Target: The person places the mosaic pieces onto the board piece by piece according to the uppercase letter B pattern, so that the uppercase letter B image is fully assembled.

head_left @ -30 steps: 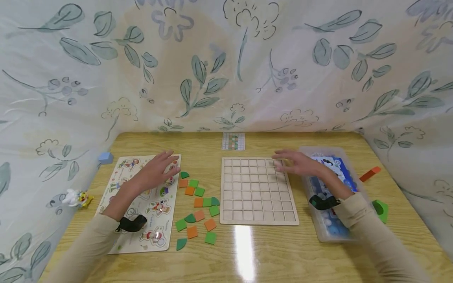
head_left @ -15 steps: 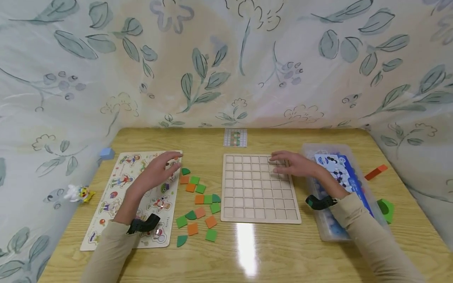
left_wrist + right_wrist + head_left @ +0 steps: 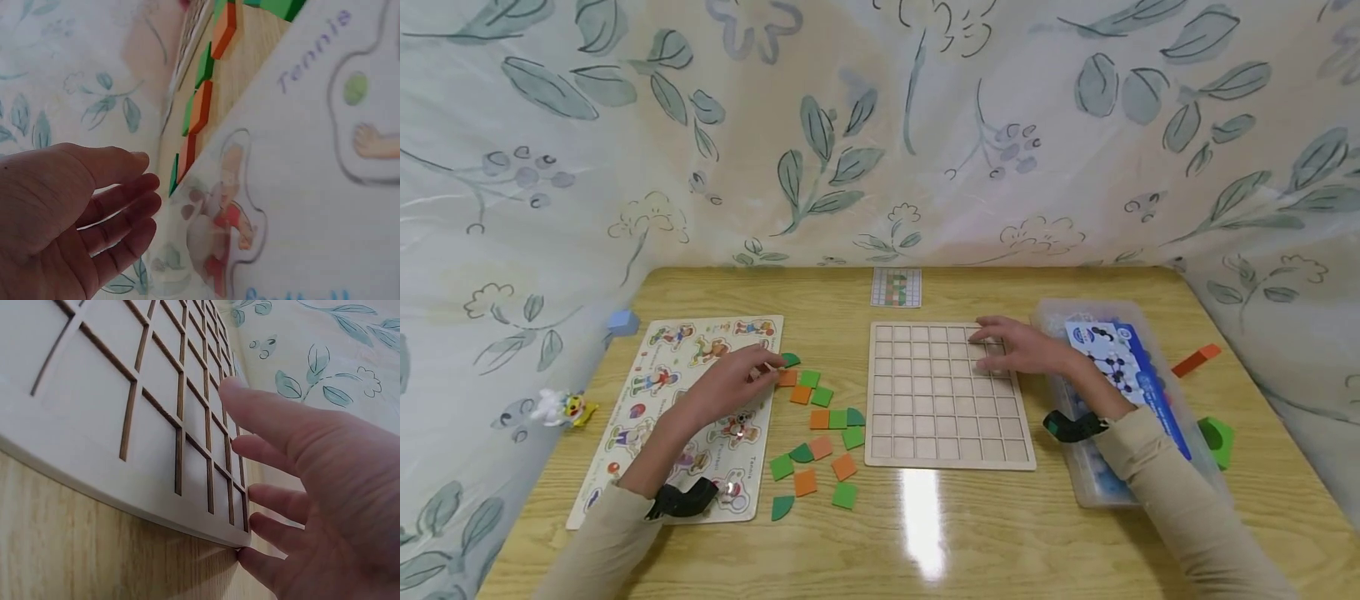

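My left hand (image 3: 730, 387) relaxed over the puzzle board (image 3: 758, 433), fingertips just beside a dark green quarter-circle piece (image 3: 791, 360), orange and green tiles (image 3: 838, 419) on the surface (image 3: 820, 558), between puzzle board and wooden grid board (image 3: 936, 398), my right hand (image 3: 1026, 347), fingers loosely spread, over its far right corner

The right hand (image 3: 337, 506) reaches in from the right, thumb extended and the other fingers loosely bent and spread, their tips beside the edge of a pale wooden board (image 3: 156, 434); whether they touch it is hard to tell. The board's raised, brown-sided strips form a grid of compartments inside a plain rim. Bare wooden table (image 3: 75, 531) shows on the near side, and leaf-patterned cloth (image 3: 350, 337) at far right.
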### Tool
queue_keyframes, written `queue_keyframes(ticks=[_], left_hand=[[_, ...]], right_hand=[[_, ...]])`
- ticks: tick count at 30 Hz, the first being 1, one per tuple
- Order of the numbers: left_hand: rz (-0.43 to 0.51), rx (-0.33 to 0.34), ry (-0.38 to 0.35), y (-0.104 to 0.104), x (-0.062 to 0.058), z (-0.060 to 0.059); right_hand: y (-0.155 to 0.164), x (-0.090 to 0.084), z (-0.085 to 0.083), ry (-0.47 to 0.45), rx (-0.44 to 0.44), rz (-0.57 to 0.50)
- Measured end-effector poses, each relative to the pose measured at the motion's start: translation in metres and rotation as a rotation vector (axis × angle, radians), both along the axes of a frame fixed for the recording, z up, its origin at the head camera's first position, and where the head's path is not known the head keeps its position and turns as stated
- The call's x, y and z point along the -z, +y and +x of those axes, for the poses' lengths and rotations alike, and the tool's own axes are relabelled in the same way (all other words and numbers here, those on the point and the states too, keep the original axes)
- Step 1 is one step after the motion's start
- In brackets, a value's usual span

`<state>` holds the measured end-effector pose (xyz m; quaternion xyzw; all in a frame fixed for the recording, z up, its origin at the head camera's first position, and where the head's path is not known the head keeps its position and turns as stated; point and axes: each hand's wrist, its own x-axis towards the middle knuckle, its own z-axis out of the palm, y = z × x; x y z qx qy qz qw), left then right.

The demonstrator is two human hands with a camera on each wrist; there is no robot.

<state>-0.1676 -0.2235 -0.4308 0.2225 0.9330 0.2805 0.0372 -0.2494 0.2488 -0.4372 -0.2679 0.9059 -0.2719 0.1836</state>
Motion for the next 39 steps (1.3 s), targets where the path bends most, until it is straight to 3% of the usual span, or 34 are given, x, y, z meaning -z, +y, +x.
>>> queue_keyframes(ticks=[9,16,25,34,39], left_hand=[[-0.015,0.0,0.018,0.0,0.006,0.003],[-0.049,0.029,0.087,0.0,0.01,0.002],[-0.019,0.024,0.127,0.004,0.013,0.004],[-0.042,0.007,0.101,0.008,0.015,0.004],[-0.044,0.01,0.099,0.008,0.016,0.003]], right_hand=[[0.0,0.002,0.002,-0.016,0.0,-0.022],[-0.002,0.002,0.0,0.0,-0.017,-0.015],[-0.002,0.004,-0.001,0.003,0.006,-0.009],[-0.002,-0.001,0.001,0.08,0.045,0.006],[-0.003,-0.004,0.002,0.167,0.053,0.027]])
